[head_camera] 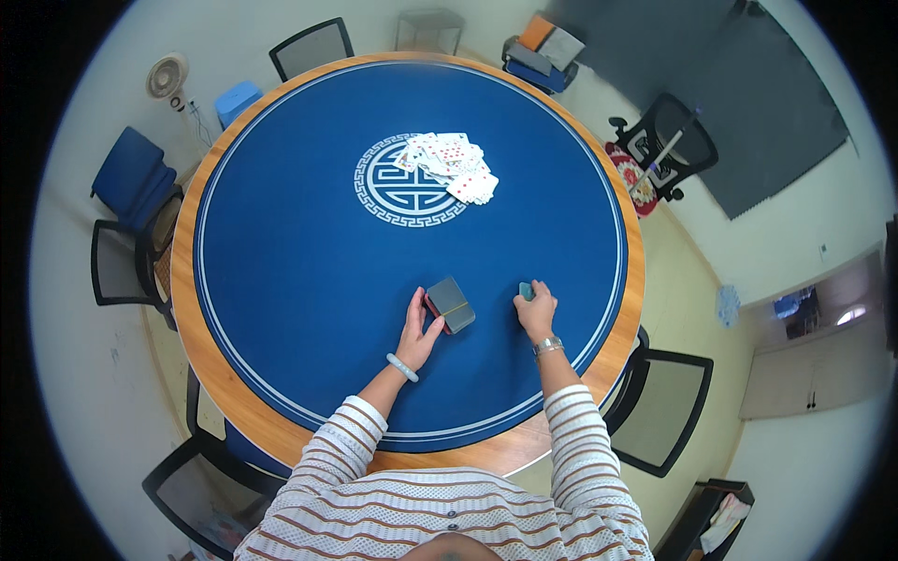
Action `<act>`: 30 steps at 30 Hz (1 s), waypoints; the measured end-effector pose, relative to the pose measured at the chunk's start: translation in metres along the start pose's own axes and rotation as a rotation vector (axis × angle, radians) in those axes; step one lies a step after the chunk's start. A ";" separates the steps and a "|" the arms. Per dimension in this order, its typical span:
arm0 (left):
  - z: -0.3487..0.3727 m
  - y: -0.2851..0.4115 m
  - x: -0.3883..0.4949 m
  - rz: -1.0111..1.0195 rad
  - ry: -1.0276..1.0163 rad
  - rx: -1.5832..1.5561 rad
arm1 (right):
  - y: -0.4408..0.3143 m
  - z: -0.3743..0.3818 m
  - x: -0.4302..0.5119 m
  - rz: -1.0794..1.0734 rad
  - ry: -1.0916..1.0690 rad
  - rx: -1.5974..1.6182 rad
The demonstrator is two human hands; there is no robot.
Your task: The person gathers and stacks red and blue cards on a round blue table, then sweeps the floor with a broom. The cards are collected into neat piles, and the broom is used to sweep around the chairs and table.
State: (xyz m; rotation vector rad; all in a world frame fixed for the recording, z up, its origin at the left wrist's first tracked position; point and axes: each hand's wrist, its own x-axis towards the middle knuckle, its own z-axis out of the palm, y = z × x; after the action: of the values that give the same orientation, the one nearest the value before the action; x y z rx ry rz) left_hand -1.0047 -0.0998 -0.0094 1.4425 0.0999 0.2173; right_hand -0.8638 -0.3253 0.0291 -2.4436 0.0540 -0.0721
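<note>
My left hand (419,335) is at the left side of a dark grey box-like block (449,303). The block has a thin yellowish line across its top and red along its left side. Thumb and fingers meet its near left edge. To the right, my right hand (537,313) pinches a small flat greenish-blue piece (525,290), partly hidden by the fingers; its kind cannot be made out. Farther off, a loose heap of playing cards (449,163), mostly face up, covers part of the white emblem (393,200) printed on the blue tabletop.
The round table (302,266) has a wooden rim (184,280). Mesh-backed chairs stand around it, among them one at right (666,414) and one at lower left (203,484). A fan (167,77) and a blue stool (238,102) stand beyond the far left edge.
</note>
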 end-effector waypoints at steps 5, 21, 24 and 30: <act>-0.001 -0.002 0.000 -0.011 -0.009 -0.132 | -0.077 -0.016 -0.026 -0.148 -0.310 0.633; -0.010 0.007 -0.005 -0.063 0.051 -0.017 | -0.137 0.019 -0.088 -0.696 -0.292 -0.452; -0.035 0.014 -0.020 -0.041 0.020 0.218 | -0.129 0.012 -0.073 -0.697 -0.283 -0.192; -0.144 0.036 -0.017 0.102 0.166 0.882 | -0.050 0.030 0.028 -0.323 -0.020 0.093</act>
State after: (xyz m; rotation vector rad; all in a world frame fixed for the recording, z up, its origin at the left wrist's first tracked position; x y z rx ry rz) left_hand -1.0532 0.0406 0.0065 2.3081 0.2824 0.4068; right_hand -0.8327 -0.2692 0.0393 -2.3385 -0.3460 -0.1892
